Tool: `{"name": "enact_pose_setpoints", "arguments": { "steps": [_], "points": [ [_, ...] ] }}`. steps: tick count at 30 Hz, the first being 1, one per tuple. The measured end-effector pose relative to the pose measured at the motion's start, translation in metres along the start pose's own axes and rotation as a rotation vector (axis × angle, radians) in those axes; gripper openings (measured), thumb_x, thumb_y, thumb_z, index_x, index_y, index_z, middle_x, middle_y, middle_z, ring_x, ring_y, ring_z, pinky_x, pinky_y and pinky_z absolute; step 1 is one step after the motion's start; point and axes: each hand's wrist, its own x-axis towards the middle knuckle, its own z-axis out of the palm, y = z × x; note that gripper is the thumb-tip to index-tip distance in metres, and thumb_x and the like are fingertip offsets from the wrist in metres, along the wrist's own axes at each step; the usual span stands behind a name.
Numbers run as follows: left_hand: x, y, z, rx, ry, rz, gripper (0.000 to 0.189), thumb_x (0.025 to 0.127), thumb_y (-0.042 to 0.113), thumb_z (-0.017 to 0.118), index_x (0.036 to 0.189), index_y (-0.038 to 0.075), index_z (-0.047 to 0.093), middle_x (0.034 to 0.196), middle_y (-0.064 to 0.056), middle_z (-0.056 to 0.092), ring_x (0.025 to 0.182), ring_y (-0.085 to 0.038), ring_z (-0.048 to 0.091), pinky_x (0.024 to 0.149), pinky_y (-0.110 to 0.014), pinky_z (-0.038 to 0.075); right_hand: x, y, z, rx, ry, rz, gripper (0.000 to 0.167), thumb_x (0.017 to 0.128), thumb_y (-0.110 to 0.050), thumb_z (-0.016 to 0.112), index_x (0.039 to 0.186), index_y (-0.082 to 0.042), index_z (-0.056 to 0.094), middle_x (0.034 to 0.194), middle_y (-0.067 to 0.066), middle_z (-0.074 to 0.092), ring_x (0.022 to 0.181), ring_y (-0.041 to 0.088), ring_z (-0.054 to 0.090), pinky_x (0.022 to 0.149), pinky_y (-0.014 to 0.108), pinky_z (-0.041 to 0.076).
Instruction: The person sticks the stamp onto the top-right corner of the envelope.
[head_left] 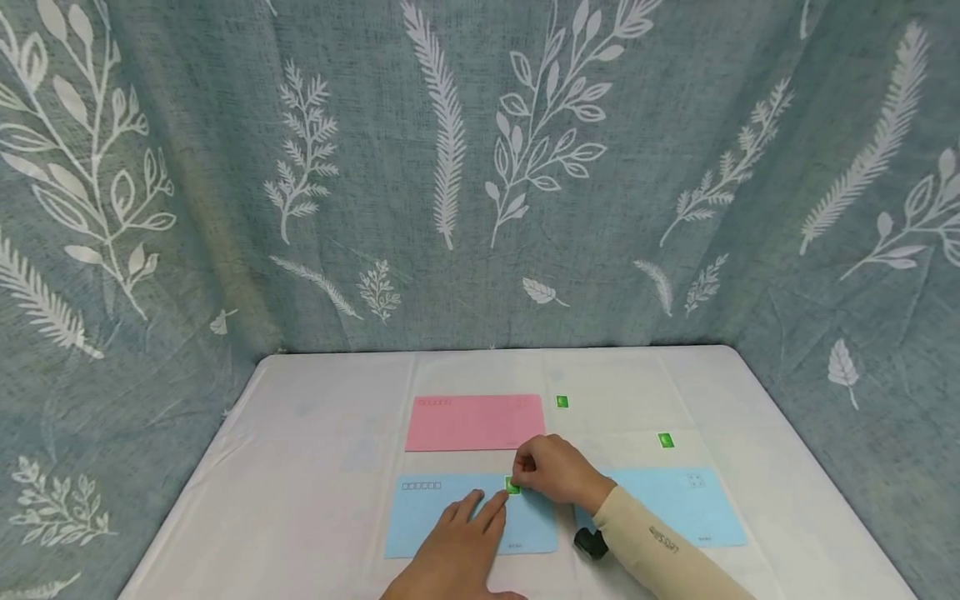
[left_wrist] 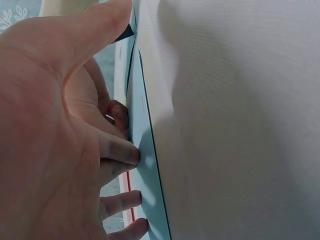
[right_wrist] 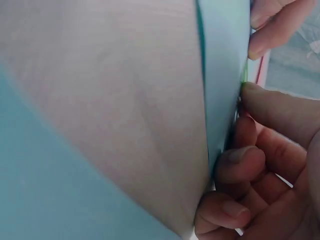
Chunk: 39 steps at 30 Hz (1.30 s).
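Observation:
In the head view my left hand [head_left: 465, 542] rests on the near-left blue envelope [head_left: 420, 525], its fingers straight and spread. Its index fingertip is right at a small green stamp [head_left: 512, 485] in that envelope's upper right corner. From the right, my right hand [head_left: 558, 471] reaches the same stamp with thumb and index finger, the other fingers curled under. The right wrist view has the thumb [right_wrist: 265, 102] at the stamp's thin green edge [right_wrist: 245, 72], close against the envelope. In the left wrist view the left fingertips [left_wrist: 132, 155] touch the blue paper.
A pink envelope [head_left: 472, 423] lies behind. To the right, partly under my right forearm, is a second blue envelope [head_left: 675, 500] with a printed stamp box. Two loose green stamps, one [head_left: 562, 402] and another [head_left: 666, 440], lie on the white tablecloth [head_left: 315, 450]. Patterned curtains [head_left: 480, 292] enclose the table.

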Motion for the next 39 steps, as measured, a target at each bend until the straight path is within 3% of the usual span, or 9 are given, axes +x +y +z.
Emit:
{"name": "enact_pose_setpoints", "arguments": {
  "steps": [13, 18, 39],
  "points": [
    [-0.0001, -0.0003, 0.0033, 0.026, 0.022, 0.013, 0.112, 0.09, 0.088, 0.058, 0.162, 0.003, 0.049, 0.171, -0.007, 0.04, 0.153, -0.038, 0.041, 0.117, -0.053, 0.042, 0.001, -0.0045, -0.0033, -0.027, -0.032, 0.001, 0.027, 0.097, -0.011, 0.083, 0.074, -0.019, 0.07, 0.064, -0.011, 0.056, 0.061, 0.005, 0.051, 0.06, 0.028, 0.044],
    [0.0006, -0.0008, 0.0062, 0.016, -0.001, 0.0, 0.113, 0.089, 0.089, 0.058, 0.162, 0.004, 0.048, 0.172, -0.006, 0.039, 0.154, -0.038, 0.039, 0.118, -0.053, 0.041, -0.0005, -0.0033, -0.002, -0.01, -0.062, 0.023, 0.025, 0.095, -0.013, 0.086, 0.078, -0.02, 0.07, 0.067, -0.011, 0.058, 0.062, 0.005, 0.052, 0.061, 0.028, 0.046],
    [-0.0018, 0.0, 0.0034, 0.018, 0.025, 0.019, 0.116, 0.088, 0.089, 0.06, 0.164, 0.002, 0.045, 0.172, -0.008, 0.038, 0.155, -0.039, 0.038, 0.118, -0.055, 0.04, 0.0038, -0.0011, -0.0004, -0.042, -0.037, 0.011, 0.026, 0.099, -0.012, 0.081, 0.077, -0.02, 0.07, 0.065, -0.012, 0.056, 0.062, 0.005, 0.051, 0.061, 0.027, 0.044]
  ]
}}
